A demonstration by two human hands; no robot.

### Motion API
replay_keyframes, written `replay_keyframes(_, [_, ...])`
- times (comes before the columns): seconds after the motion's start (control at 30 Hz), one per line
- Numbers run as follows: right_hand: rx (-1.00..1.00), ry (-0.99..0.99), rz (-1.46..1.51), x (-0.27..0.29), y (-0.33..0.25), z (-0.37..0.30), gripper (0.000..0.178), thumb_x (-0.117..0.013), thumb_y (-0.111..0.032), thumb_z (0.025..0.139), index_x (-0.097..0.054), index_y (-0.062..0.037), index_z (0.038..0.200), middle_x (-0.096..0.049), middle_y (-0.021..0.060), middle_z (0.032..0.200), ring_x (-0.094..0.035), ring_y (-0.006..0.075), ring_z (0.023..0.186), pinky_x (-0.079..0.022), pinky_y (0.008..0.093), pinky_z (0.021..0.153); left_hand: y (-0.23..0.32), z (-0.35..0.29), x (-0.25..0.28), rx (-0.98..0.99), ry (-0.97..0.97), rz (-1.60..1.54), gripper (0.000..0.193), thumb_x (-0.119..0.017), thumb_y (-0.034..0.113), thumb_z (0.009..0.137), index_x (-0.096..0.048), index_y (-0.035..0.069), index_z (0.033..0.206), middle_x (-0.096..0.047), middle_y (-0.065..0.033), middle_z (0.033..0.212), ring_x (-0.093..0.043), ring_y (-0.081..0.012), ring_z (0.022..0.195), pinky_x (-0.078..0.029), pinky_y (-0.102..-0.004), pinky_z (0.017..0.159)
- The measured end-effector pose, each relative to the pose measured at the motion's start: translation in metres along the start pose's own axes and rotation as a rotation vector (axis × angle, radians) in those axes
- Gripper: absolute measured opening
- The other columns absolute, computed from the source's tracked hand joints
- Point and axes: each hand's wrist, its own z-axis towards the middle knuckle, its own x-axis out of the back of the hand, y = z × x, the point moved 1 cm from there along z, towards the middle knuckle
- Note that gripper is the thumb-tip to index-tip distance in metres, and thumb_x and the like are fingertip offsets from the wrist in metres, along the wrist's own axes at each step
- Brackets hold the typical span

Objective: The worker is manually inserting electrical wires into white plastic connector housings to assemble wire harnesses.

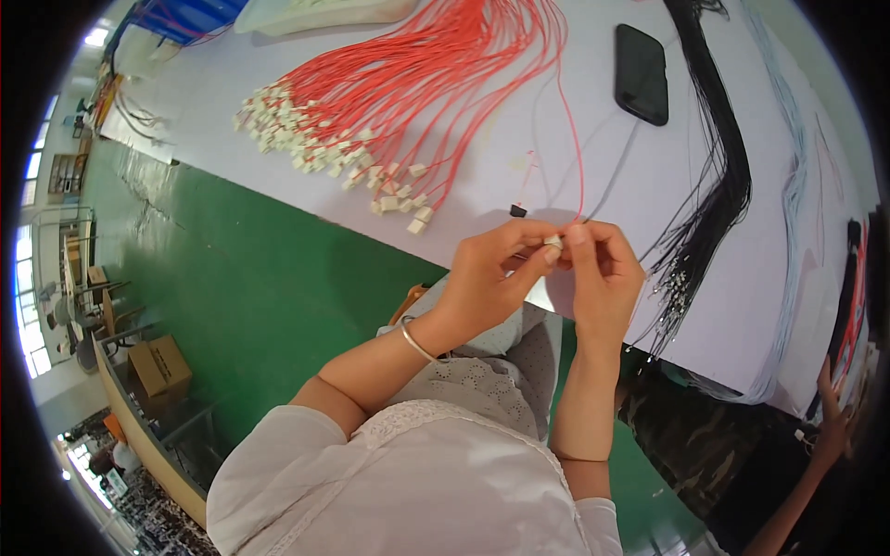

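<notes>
Both hands meet above the table's near edge. In a pinch, my left hand grips a small white connector between thumb and finger. My right hand is closed beside it, its thumb and finger pinching a wire at the connector. From there a red wire runs up toward the big bundle of red wires. White connectors cap the near ends of that bundle, to the left of my hands. A small black piece with a thin red wire lies just beyond my fingers.
A black phone lies face up at the back right. Right of my hands stretch a black wire bundle with metal-tipped ends and pale blue wires. A white tray stands far left. At right, another person's arm reaches in.
</notes>
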Motion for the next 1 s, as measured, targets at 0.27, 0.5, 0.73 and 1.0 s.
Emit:
replay_keyframes(0.27, [-0.042, 0.016, -0.237, -0.003, 0.004, 0.009, 0.02, -0.065, -0.02, 0.096, -0.066, -0.0001, 0.099, -0.063, 0.001, 0.078, -0.053, 0.006, 0.063, -0.043, 0.0204, 0.06, 0.016, -0.012, 0.064, -0.603, 0.354, 1.012, 0.02, -0.078, 0.013, 0.078, -0.07, 0.012, 0.097, -0.064, -0.0006, 0.085, -0.059, -0.0187, 0.067, -0.049, -0.0316, 0.056])
replay_keyframes(0.5, [0.115, 0.261, -0.433, 0.006, -0.008, -0.005, 0.023, -0.069, -0.02, 0.093, -0.066, -0.0003, 0.103, -0.066, 0.002, 0.084, -0.058, 0.0074, 0.069, -0.046, 0.0224, 0.064, 0.03, -0.021, 0.097, -0.432, 0.368, 1.127, 0.018, -0.079, 0.014, 0.076, -0.067, 0.009, 0.088, -0.06, -0.0044, 0.081, -0.057, -0.0227, 0.069, -0.047, -0.0324, 0.06])
replay_keyframes(0.73, [0.127, 0.14, -0.359, 0.021, -0.006, -0.033, 0.018, -0.067, -0.018, 0.094, -0.067, -0.0017, 0.102, -0.066, 0.0019, 0.086, -0.06, 0.0075, 0.075, -0.048, 0.021, 0.067, 0.043, -0.027, 0.061, 0.314, 0.053, 0.042, 0.02, -0.072, 0.012, 0.089, -0.071, 0.002, 0.106, -0.069, -0.0034, 0.09, -0.063, -0.0081, 0.073, -0.052, -0.0234, 0.057])
replay_keyframes(1.0, [0.237, 0.396, -0.531, 0.07, -0.016, -0.01, 0.015, -0.064, -0.012, 0.095, -0.069, -0.0007, 0.103, -0.066, 0.0014, 0.089, -0.058, 0.0081, 0.073, -0.048, 0.0237, 0.065, 0.027, -0.001, -0.012, 0.484, -0.141, -0.304, 0.022, -0.063, 0.019, 0.097, -0.067, 0.001, 0.11, -0.067, -0.0048, 0.098, -0.069, -0.0154, 0.085, -0.058, -0.027, 0.069])
